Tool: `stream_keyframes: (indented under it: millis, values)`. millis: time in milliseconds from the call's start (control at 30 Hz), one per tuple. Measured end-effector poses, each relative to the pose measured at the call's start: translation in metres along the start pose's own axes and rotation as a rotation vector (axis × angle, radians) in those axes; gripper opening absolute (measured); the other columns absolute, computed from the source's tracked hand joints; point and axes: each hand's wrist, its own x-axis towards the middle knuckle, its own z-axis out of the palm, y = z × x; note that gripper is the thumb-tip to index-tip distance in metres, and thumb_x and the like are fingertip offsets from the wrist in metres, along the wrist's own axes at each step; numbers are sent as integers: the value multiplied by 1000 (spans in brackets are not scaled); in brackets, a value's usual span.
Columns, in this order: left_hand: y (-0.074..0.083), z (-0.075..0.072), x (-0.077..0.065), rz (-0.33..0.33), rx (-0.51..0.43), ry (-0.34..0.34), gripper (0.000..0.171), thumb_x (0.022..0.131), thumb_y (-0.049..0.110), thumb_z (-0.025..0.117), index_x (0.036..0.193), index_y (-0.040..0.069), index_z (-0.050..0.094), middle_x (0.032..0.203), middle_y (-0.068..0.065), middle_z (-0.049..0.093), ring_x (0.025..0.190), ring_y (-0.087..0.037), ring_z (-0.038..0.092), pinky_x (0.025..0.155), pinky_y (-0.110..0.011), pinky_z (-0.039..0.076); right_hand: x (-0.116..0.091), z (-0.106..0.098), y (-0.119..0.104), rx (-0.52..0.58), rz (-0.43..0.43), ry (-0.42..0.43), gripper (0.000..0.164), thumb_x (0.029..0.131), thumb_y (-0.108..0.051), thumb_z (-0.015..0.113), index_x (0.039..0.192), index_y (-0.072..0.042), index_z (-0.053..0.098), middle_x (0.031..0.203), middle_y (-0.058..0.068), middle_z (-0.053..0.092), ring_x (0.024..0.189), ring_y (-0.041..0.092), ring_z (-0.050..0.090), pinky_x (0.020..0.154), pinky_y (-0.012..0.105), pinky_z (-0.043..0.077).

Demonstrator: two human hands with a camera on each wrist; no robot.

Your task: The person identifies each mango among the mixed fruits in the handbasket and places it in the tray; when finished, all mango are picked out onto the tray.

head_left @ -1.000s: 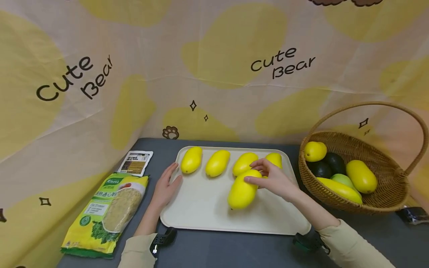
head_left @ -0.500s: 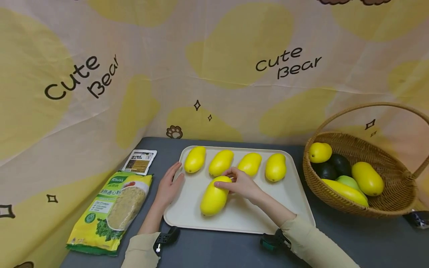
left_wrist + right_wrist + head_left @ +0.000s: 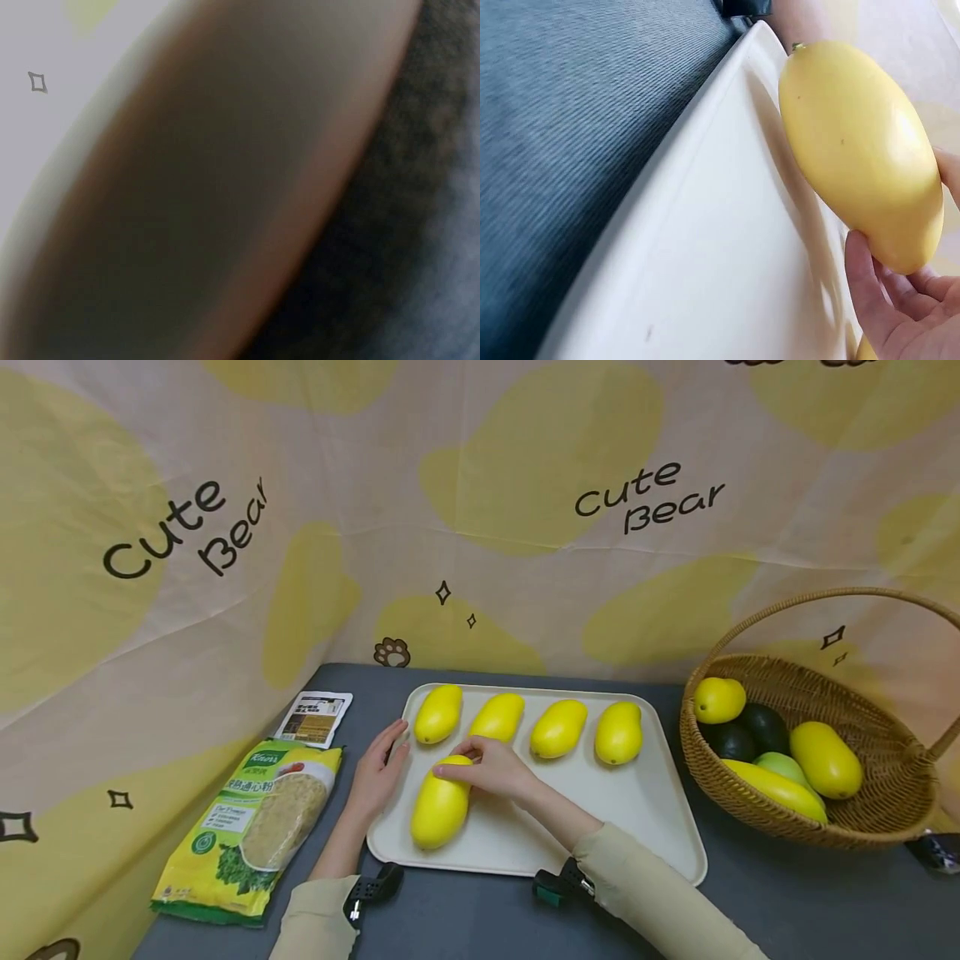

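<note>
My right hand point(image 3: 498, 768) grips a yellow mango point(image 3: 440, 810) by its far end, above the front left part of a cream tray point(image 3: 585, 827). In the right wrist view the thumb and fingertips pinch the narrower end of this mango point(image 3: 862, 150), and a shadow lies on the tray beneath it. My left hand point(image 3: 377, 778) rests at the tray's left rim with its fingers extended. Along the tray's back edge lie several more mangoes point(image 3: 558, 728) in a row; the held one partly overlaps none of them. The left wrist view is mostly a dark blur.
A wicker basket point(image 3: 885, 727) with a tall handle stands at the right, holding yellow, dark and green produce. Left of the tray lie a yellow Knorr bag point(image 3: 247, 835) and a small white pouch point(image 3: 313, 720). Patterned cloth point(image 3: 510, 527) hangs behind the grey table.
My right hand has carried the mango leftward across the tray, from right of its middle to the front left. The left hand stays at the rim.
</note>
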Motion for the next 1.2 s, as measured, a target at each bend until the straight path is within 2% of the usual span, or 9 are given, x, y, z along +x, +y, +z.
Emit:
stream_keyframes:
  millis: [567,1000,1200]
  values:
    - [0,1,1,-1,5,13,46,104,27,48,147,11,45,154,-6,37,144,-26,27,115,-47,25,12,18,2,-25,27,11,44,82,-54,72,100,-13,67,84,2,63,64,17,57,57,27,49]
    - [2,1,1,-2,17,12,46,104,26,49,147,11,45,153,-6,38,143,-24,28,116,-46,25,12,25,6,-120,-27,47,43,85,-57,67,99,-16,69,82,-3,62,75,15,55,62,27,44]
    - [1,1,1,0,19,14,46,104,26,49,147,11,45,153,-7,38,143,-25,28,116,-47,25,9,24,4,-137,-41,33,44,88,-55,64,104,-14,70,85,-4,61,77,15,54,64,27,43]
